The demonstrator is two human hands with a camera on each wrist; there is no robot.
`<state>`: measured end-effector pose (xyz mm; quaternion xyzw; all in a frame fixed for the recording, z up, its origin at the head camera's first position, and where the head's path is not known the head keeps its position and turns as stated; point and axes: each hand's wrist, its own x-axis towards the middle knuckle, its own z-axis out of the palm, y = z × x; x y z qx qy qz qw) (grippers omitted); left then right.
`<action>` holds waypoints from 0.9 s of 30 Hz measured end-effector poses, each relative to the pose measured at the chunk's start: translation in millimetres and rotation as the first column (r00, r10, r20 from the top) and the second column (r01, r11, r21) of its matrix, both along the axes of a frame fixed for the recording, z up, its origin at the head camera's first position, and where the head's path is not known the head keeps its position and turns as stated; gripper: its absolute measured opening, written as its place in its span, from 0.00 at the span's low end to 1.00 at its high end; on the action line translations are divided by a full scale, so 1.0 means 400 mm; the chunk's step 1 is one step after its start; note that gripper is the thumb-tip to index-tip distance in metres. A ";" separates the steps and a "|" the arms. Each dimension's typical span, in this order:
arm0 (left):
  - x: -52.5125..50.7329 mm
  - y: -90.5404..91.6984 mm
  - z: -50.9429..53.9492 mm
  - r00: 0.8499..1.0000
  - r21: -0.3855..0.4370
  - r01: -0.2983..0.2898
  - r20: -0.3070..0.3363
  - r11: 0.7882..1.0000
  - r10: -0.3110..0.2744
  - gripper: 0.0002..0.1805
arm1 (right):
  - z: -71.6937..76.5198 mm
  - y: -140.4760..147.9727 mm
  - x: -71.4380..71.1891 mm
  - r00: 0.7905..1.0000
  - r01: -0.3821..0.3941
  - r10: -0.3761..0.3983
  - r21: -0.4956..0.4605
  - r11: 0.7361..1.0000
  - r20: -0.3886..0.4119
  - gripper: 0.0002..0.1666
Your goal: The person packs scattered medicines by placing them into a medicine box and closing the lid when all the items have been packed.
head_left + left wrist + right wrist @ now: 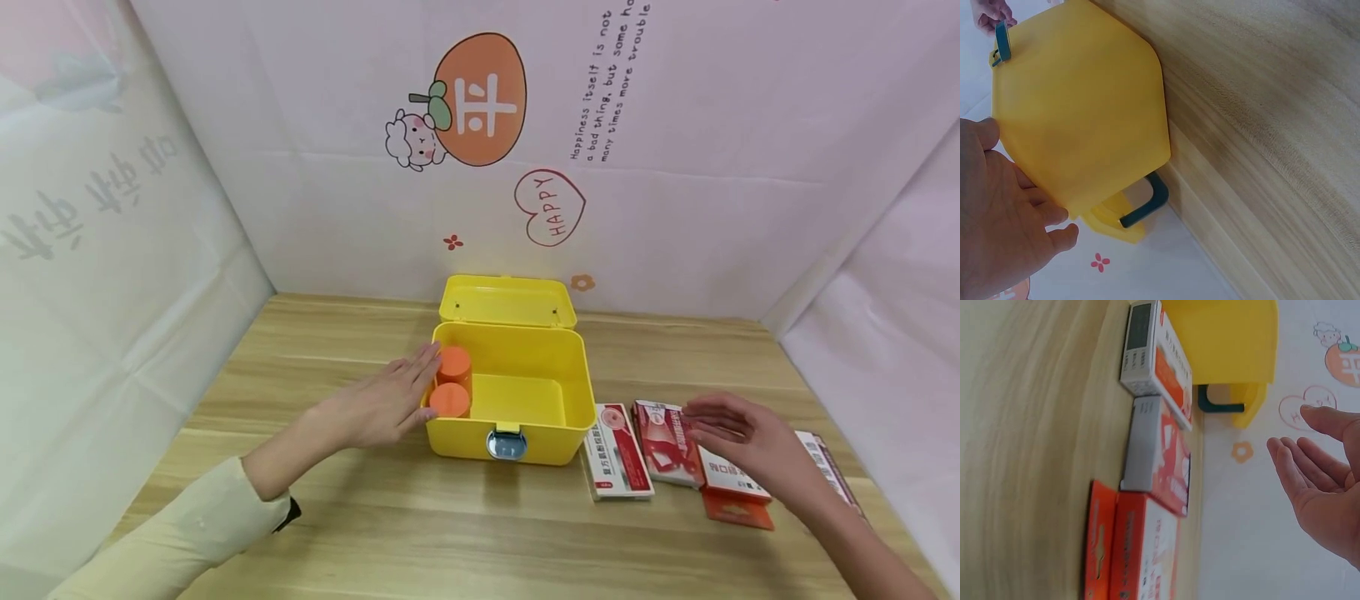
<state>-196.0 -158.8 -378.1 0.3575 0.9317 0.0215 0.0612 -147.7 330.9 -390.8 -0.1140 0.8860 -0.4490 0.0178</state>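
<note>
A yellow storage box [487, 440] stands with its lid [507, 302] raised at the back and a latch [507, 445] on its front. Inside, at the left end, are two containers with round orange tops, a rear one [453, 363] and a front one [450, 401]. My left hand [382, 406] rests its extended fingers along the box's left rim. Over the medicine boxes to the right hovers my right hand [753, 442], fingers loosely bent and holding nothing. Beneath or beside it lie a red box [663, 442] and a white box with an orange hanging tab [738, 510].
Right against the yellow box lies a red-and-white medicine box [618, 454]. Another box [828, 467] sits at the far right, partly hidden by my right arm. Printed white cloth [337, 208] walls the wooden table [337, 525] at the back and sides.
</note>
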 end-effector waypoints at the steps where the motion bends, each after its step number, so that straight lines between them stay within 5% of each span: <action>1: 0.000 0.000 0.000 1.000 0.000 0.001 -0.003 1.000 -0.001 0.42 | -0.005 0.009 0.002 1.000 0.006 -0.006 0.004 1.000 -0.001 0.24; 8: -0.002 0.002 0.003 1.000 -0.006 -0.005 0.003 1.000 0.005 0.42 | -0.031 0.083 0.020 0.996 0.083 -0.079 0.130 0.988 -0.033 0.26; 27: -0.003 0.002 0.003 1.000 -0.005 -0.010 0.009 1.000 0.010 0.43 | -0.084 0.238 0.049 0.967 0.256 -0.251 0.214 0.943 -0.054 0.28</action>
